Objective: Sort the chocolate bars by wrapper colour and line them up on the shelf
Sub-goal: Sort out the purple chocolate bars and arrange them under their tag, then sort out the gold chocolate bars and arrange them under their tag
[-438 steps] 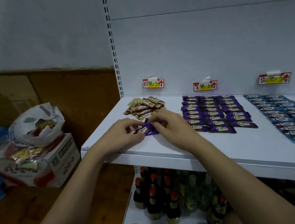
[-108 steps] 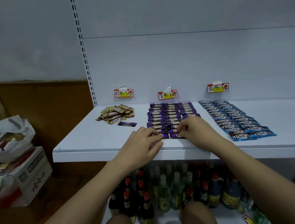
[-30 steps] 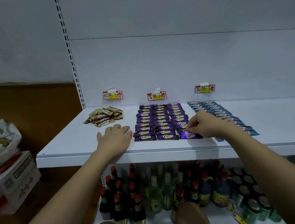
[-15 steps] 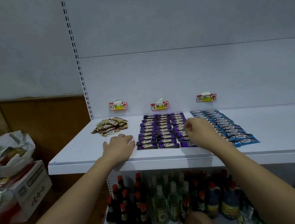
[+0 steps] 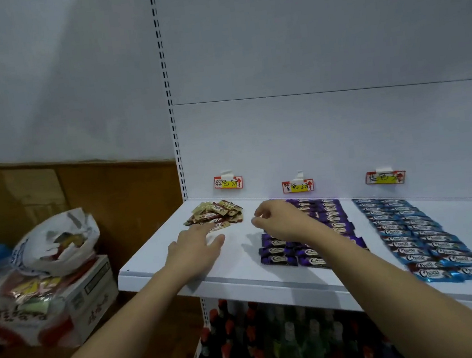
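Note:
On the white shelf (image 5: 156,261) a loose heap of brown and cream chocolate bars (image 5: 218,213) lies at the back left. Purple bars (image 5: 332,220) lie in neat rows in the middle, blue bars (image 5: 420,234) in rows on the right. My left hand (image 5: 195,248) stretches flat over the shelf with its fingertips at the front edge of the brown heap. My right hand (image 5: 281,222) hovers over the left side of the purple rows, fingers loosely curled and holding nothing I can see.
Three price tags (image 5: 228,182) hang on the back panel above the groups. A lower shelf holds several bottles (image 5: 247,342). To the left a cardboard box (image 5: 74,297) carries a white plastic bag (image 5: 57,243) on the wooden floor.
My left hand has moved from the shelf's front to the brown heap. My right hand has left the front of the purple rows and moved left and back. The view has shifted left.

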`<state>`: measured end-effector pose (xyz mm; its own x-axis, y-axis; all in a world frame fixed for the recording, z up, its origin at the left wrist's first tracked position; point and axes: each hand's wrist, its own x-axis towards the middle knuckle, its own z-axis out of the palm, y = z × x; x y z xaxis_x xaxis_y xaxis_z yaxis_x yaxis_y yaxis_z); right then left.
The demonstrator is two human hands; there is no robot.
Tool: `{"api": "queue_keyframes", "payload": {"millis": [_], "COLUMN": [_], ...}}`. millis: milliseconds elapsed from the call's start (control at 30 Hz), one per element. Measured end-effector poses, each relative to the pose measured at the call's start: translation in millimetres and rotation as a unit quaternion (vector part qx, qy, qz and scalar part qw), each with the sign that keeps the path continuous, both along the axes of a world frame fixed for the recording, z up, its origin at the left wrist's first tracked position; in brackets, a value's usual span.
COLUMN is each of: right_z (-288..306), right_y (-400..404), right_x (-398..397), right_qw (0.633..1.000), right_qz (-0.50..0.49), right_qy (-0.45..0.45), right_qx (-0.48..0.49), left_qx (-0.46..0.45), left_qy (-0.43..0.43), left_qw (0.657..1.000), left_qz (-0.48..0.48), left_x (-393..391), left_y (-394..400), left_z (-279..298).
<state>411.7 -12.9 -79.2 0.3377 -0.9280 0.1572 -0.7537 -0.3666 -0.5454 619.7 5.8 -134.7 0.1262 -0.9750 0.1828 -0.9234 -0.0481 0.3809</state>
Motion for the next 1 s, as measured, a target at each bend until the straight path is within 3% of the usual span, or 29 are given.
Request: {"api": "queue_keyframes", "payload": {"millis": [133, 233, 367, 567, 733, 1000], "right_z": [-4.0, -10.6, -24.0, -47.8, -60.5, -82.6], "right_y": [-18.6, -40.6, -76.3, -123.4, -151.4, -171.7], "right_x": [28.3, 53.3, 93.3, 141.9, 158.5, 166.0], "right_qw": [0.999, 0.998, 0.994, 0.974, 0.968, 0.976], "right_qz": [-0.007, -0.032, -0.092, -0.2, -0.234, -0.206], "right_qy": [-0.021, -0.033, -0.048, -0.086, -0.062, 0.067], "right_qx": [0.024, 0.032, 0.044, 0.067, 0.066, -0.007], "left_qx": [-0.018, -0.029, -0.046, -0.007, 0.021, 0.035], "left_qy": [0.001, 0.054, 0.122, 0.127, 0.18, 0.156], "left_qw": [1.0, 0.998, 0.991, 0.991, 0.982, 0.982], "left_qz": [0.019, 0.014, 0.014, -0.029, -0.045, -0.105], "left_x": [22.0, 30.4, 42.2, 58.9, 58.0, 60.7], "left_y": [-21.5, -48.3, -96.1, -167.2, -191.6, -204.4], "left_z": [-3.6, -6.6, -9.9, -19.3, -15.3, -13.4]}}
